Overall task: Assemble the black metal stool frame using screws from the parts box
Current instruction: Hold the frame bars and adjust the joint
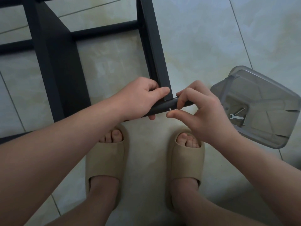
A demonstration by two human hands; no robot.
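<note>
Fingers (pixel 182 97) of the right hand (pixel 203 111) are pinching a screw (pixel 170 109) into the stool frame (pixel 154 51) joint on the floor; the left hand (pixel 140 98) is gripping the crossbar (pixel 164 107). Next comes turning it straight, likely.

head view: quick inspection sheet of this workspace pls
surface: pale tiled floor, grout lines visible
job's things: black stool frame on the floor; small screw at its round bar; clear parts box to the right
clutter: flat wrench and a bolt inside the box
hands: left hand grips the frame at the corner joint; right hand pinches the screw
cables: nothing seen
surroundings: person's feet in beige slippers below the hands
</note>
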